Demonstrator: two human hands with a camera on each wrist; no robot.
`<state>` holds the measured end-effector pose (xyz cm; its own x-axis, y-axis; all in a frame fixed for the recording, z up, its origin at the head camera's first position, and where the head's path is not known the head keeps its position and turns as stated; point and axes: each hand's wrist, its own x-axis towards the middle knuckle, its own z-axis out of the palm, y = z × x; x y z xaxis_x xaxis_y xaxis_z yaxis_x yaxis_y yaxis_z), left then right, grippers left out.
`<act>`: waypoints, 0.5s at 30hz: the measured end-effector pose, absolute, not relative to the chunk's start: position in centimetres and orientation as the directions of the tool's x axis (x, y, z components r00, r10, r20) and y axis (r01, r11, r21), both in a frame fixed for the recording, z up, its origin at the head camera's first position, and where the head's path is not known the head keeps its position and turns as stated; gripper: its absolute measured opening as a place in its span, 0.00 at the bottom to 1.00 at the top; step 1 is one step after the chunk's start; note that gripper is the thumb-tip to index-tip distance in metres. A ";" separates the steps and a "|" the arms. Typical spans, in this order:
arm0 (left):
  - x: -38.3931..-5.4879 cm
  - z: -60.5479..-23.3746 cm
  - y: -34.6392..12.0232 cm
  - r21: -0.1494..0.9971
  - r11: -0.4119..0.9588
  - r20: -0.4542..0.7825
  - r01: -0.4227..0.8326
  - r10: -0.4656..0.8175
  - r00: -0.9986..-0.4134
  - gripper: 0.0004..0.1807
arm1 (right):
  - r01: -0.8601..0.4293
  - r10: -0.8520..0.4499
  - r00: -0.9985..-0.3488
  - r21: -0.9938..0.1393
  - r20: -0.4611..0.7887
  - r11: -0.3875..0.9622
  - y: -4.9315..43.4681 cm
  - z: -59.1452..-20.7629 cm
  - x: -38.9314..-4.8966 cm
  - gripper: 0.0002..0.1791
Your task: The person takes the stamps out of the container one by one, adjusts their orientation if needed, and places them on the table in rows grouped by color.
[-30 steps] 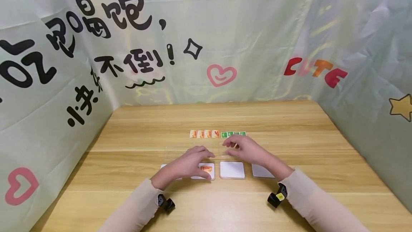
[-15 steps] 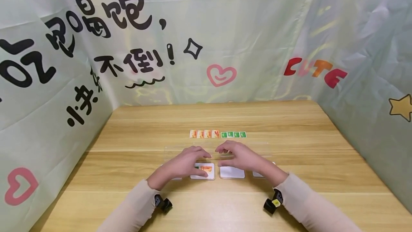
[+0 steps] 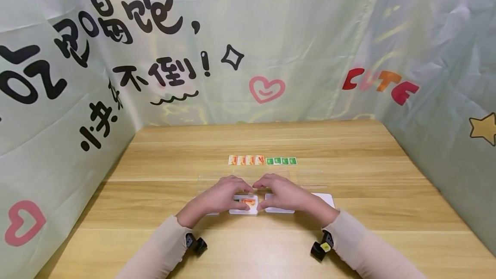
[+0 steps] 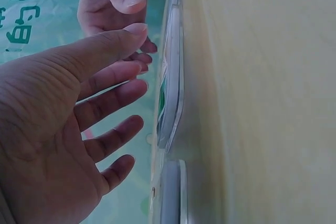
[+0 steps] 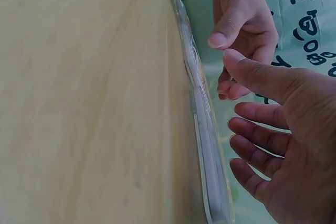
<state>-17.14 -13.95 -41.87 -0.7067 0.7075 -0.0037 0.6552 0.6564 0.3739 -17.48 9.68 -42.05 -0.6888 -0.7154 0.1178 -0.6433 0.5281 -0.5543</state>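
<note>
In the head view my left hand (image 3: 221, 195) hovers with spread fingers over a white card (image 3: 237, 211) bearing a green and an orange sticker (image 3: 249, 202). Opposite it, my right hand (image 3: 286, 193) hangs over a plain white card (image 3: 280, 211). The two thumbs point at each other over the gap between these cards. Both wrist views show the left hand (image 4: 68, 114) and the right hand (image 5: 294, 129) with relaxed fingers, nothing held, above the thin cards in clear holders. Another white card (image 3: 325, 199) lies partly under my right wrist.
Behind the hands lie a row of orange stickers (image 3: 246, 160) and a row of green stickers (image 3: 281, 161). Faint clear plastic pieces (image 3: 311, 178) lie between them and the cards. Printed cloth (image 3: 310, 33) walls the wooden table (image 3: 271, 249) at the back and sides.
My right hand has come away from the green stickers, moving left and nearer to me, to face my left hand. The left hand has shifted slightly left.
</note>
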 end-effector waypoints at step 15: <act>-16.8 -42.2 -13.8 0.387 0.657 -0.010 0.647 0.705 -0.709 0.23 | -0.629 -0.693 -0.716 -0.513 0.090 0.584 9.0 -43.0 -16.8 0.35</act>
<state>-16.78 -13.80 -42.21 -0.7094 0.7048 -0.0099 0.6473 0.6569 0.3865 -16.84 9.03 -43.01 -0.7157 -0.6925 0.0903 -0.6295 0.5837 -0.5129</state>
